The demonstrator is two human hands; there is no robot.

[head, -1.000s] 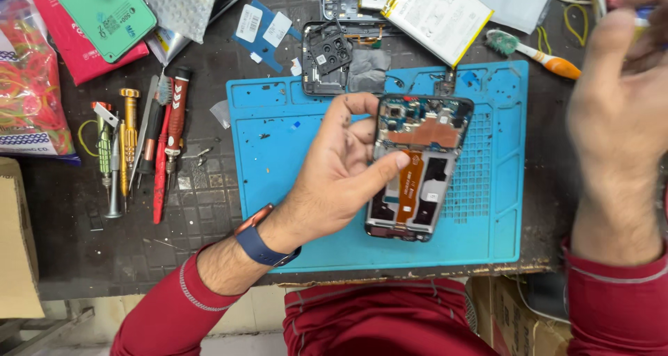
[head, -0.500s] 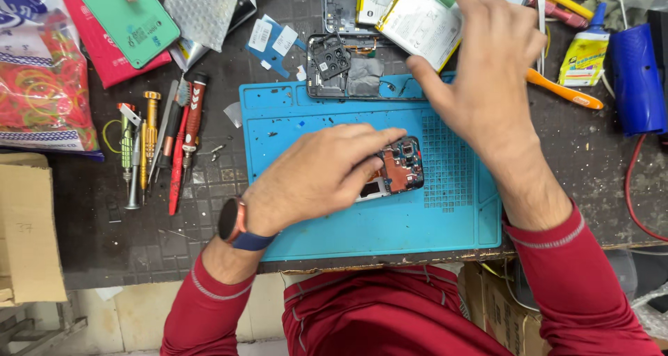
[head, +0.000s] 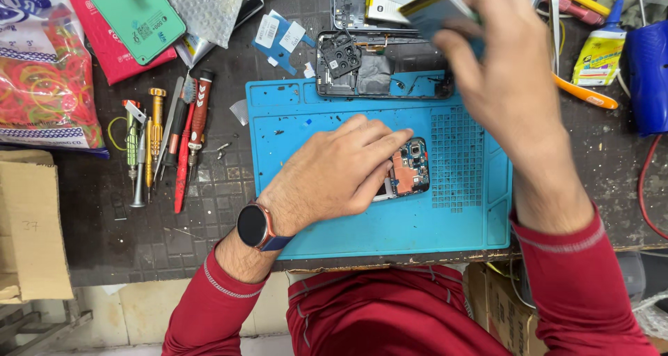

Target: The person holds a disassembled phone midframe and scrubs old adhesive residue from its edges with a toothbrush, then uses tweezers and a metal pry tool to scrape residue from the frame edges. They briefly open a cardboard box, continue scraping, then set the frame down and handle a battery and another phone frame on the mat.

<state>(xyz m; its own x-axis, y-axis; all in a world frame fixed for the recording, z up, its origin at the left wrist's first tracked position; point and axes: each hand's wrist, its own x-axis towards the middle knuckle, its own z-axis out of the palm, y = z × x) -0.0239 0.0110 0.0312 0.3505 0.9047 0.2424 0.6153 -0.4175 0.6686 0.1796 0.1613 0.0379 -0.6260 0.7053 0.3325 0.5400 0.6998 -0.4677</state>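
My left hand (head: 341, 172) lies flat on an opened phone (head: 409, 170) on the blue work mat (head: 459, 217), covering most of it. Only the phone's top end, with its camera module and orange parts, shows past my fingers. My right hand (head: 508, 85) is raised over the mat's far right corner and is blurred. It grips a flat dark pack with a yellow edge (head: 435, 8), which looks like a phone battery. A watch sits on my left wrist.
An empty phone frame (head: 376, 71) lies at the mat's far edge. Several screwdrivers and tweezers (head: 167, 137) lie to the left. A green back cover (head: 132, 8), a rubber-band bag (head: 42, 85), a cardboard box (head: 28, 224), a glue bottle (head: 598, 46) and an orange-handled tool (head: 588, 95) surround the mat.
My left hand has laid the phone down on the mat and now covers it. My right hand reached to the back of the bench and has lifted the flat pack.
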